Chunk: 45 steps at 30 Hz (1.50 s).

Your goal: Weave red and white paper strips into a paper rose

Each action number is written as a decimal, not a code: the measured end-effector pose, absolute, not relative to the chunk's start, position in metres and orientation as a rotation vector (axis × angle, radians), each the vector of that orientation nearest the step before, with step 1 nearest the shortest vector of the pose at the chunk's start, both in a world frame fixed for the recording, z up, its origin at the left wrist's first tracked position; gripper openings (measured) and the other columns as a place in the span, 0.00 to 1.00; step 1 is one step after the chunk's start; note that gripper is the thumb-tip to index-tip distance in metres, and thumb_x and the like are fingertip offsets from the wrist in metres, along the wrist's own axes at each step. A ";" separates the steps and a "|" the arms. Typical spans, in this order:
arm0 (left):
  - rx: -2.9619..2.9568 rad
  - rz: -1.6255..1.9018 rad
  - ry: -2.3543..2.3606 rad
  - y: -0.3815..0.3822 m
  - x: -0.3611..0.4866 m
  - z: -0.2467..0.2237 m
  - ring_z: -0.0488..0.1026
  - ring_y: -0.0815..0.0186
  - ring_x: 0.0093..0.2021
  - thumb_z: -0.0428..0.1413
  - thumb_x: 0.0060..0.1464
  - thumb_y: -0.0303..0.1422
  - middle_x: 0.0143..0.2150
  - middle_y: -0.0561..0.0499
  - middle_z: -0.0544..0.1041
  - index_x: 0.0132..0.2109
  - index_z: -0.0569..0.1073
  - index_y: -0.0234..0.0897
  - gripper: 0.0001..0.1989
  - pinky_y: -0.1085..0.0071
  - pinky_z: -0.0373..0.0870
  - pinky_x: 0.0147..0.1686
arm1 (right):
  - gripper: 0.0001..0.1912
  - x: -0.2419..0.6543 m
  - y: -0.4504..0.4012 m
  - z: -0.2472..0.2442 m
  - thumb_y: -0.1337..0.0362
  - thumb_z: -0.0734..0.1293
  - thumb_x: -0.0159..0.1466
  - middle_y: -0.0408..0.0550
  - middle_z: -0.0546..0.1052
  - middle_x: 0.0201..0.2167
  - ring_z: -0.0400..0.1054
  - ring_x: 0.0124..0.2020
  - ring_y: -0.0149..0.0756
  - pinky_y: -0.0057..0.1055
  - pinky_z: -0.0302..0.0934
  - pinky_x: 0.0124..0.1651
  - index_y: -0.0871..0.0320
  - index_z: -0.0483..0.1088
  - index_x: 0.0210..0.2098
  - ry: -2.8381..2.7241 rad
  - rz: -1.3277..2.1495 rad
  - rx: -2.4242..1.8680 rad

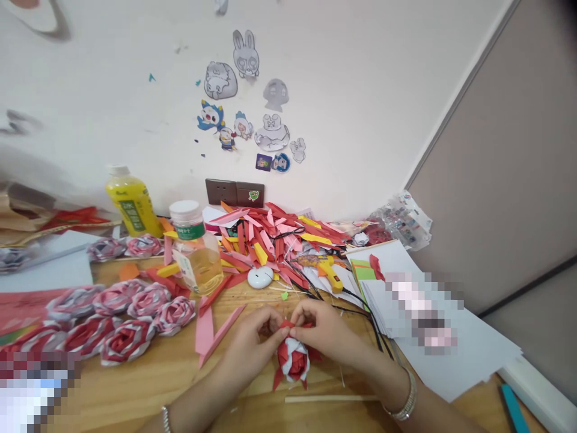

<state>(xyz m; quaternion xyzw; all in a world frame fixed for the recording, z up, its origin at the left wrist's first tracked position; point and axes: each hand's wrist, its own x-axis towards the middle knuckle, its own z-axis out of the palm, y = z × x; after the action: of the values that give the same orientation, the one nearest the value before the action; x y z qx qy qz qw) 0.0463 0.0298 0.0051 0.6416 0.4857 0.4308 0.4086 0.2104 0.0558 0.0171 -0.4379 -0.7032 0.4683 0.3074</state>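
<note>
A red and white paper rose (pixel 294 362) is held just above the wooden table, its bloom facing me and pointed red paper tips sticking out around it. My left hand (pixel 265 331) pinches a red petal at the rose's far edge. Against it, my right hand (pixel 315 329) pinches the same edge, the two thumbs nearly meeting. Both hands are closed, with the far fingers partly hidden. Close to my left hand lie folded pink paper strips (pixel 220 334). A thin pale stick (pixel 331 398) rests on the table below the rose.
Finished paper roses (pixel 128 341) sit in rows at left. Behind them stand a yellow drink bottle (pixel 131 201) and a clear jar (pixel 198 258). A heap of folded paper strips (pixel 270 231), a yellow glue gun (pixel 331 273) with its cord, and white paper sheets (pixel 469 337) occupy the back and right.
</note>
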 end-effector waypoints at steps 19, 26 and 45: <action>1.563 0.826 1.060 0.038 0.035 0.012 0.70 0.66 0.29 0.58 0.46 0.38 0.25 0.54 0.72 0.25 0.72 0.36 0.10 0.73 0.64 0.31 | 0.08 0.216 0.047 0.034 0.78 0.65 0.51 0.37 0.71 0.20 0.64 0.23 0.26 0.20 0.53 0.26 0.60 0.68 0.22 -2.153 0.957 -1.094; 1.307 0.784 0.960 0.046 0.032 0.009 0.69 0.69 0.25 0.62 0.38 0.49 0.23 0.57 0.72 0.28 0.69 0.35 0.21 0.74 0.64 0.26 | 0.08 0.211 0.047 0.024 0.77 0.68 0.53 0.40 0.74 0.23 0.67 0.27 0.28 0.22 0.58 0.30 0.59 0.72 0.24 -2.086 0.941 -0.966; 1.279 0.873 1.017 0.043 0.038 0.001 0.64 0.72 0.20 0.60 0.42 0.49 0.19 0.60 0.68 0.26 0.65 0.37 0.20 0.76 0.59 0.22 | 0.20 0.215 0.043 0.043 0.81 0.58 0.52 0.46 0.76 0.33 0.69 0.36 0.34 0.31 0.63 0.40 0.57 0.72 0.37 -2.401 0.631 -0.767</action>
<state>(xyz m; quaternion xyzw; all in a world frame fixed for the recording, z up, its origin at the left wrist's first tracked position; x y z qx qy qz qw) 0.0383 0.0434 0.0010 0.5520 0.4386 0.3769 0.6007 0.2154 0.0428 0.0430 -0.2843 -0.8901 0.2341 0.2685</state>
